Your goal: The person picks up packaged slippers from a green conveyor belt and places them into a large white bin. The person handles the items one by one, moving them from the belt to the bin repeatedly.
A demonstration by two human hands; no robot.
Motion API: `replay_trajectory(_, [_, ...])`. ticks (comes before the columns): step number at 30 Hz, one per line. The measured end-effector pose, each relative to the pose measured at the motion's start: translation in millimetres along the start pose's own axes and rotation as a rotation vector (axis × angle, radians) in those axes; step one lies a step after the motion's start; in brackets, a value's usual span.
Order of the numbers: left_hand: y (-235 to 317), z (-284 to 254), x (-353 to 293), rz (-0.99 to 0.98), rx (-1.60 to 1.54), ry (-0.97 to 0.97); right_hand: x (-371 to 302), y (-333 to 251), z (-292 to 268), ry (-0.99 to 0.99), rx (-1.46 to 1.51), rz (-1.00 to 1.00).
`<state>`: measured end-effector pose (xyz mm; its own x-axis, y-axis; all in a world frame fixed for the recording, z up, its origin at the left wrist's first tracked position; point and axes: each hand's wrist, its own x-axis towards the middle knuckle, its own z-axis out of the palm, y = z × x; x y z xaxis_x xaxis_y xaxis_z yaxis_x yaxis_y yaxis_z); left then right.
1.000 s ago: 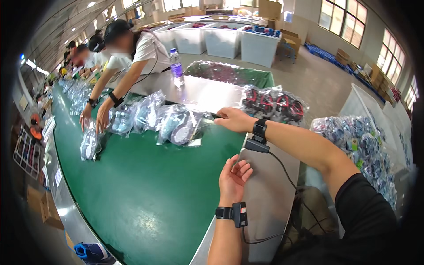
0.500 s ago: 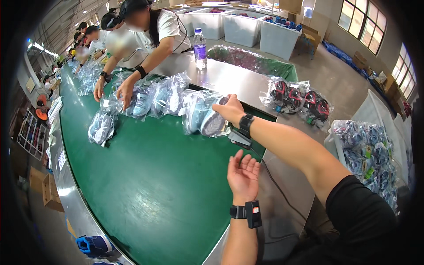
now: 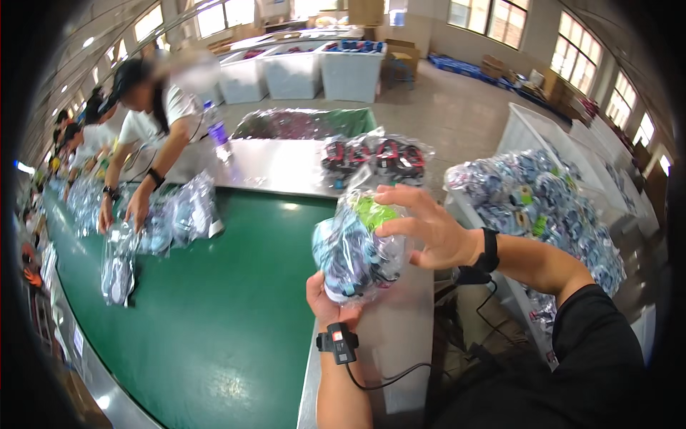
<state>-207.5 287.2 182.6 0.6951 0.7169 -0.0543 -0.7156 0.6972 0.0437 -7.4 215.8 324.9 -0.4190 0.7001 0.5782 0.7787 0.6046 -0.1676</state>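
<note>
A clear plastic bag with a pair of light blue and grey shoes (image 3: 351,261) is held up over the right edge of the green conveyor belt (image 3: 214,322). A bright green patch shows at the bag's top. My left hand (image 3: 330,304) grips the bag from below, its fingers partly hidden behind it. Against the bag's upper right side is my right hand (image 3: 439,232), with its fingers spread and curved; whether the fingertips touch the plastic I cannot tell.
Bagged black and red shoes (image 3: 382,159) lie on the metal ledge behind. To the right stands a white bin (image 3: 511,275) heaped with bagged shoes. Across the belt, a co-worker's hands (image 3: 118,218) handle another bagged pair (image 3: 118,272). A water bottle (image 3: 216,129) stands nearby.
The bagged shoes have come off the belt, up and toward me. My left hand has moved onto them from below, and my right hand's fingers have spread. The view has swung right.
</note>
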Motion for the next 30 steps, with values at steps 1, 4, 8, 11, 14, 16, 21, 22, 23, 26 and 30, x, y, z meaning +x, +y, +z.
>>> replay_trajectory(1, [-6,-4,1,0.003,0.035,-0.041,-16,-6,-7,-0.012,0.06,0.095])
replay_trajectory(4, [-14,-21,2,0.013,0.052,-0.106,-56,-21,-17,0.093,0.511,0.502])
replay_trajectory(8, [-24,-17,-1,-0.132,0.161,-0.303,-86,-31,-19,0.387,1.114,0.937])
replay_trajectory(11, [-28,-30,0,-0.31,0.343,-0.201,-105,-27,-1,0.24,1.063,0.943])
replay_trajectory(14, [-44,-25,-8,-0.356,0.589,-0.031,-130,-33,-6,0.194,1.029,1.085])
replay_trajectory(16, [-59,4,-15,-0.331,0.743,-0.199,-149,-36,-28,0.232,1.061,1.187])
replay_trajectory(21, [-65,-6,-4,-0.574,0.863,-0.278,-212,-33,-75,0.397,1.305,1.247])
replay_trajectory(22, [-69,-2,-4,-0.538,0.872,-0.238,-225,-32,-86,0.424,1.325,1.225])
replay_trajectory(23, [-68,0,-6,-0.49,0.883,-0.185,-233,-28,-95,0.472,1.285,1.203])
replay_trajectory(26, [-65,-3,-6,-0.399,0.87,-0.097,-254,-8,-125,0.584,1.141,1.084])
replay_trajectory(30, [-67,1,-4,-0.4,0.835,-0.098,-335,58,-146,0.961,0.944,1.065])
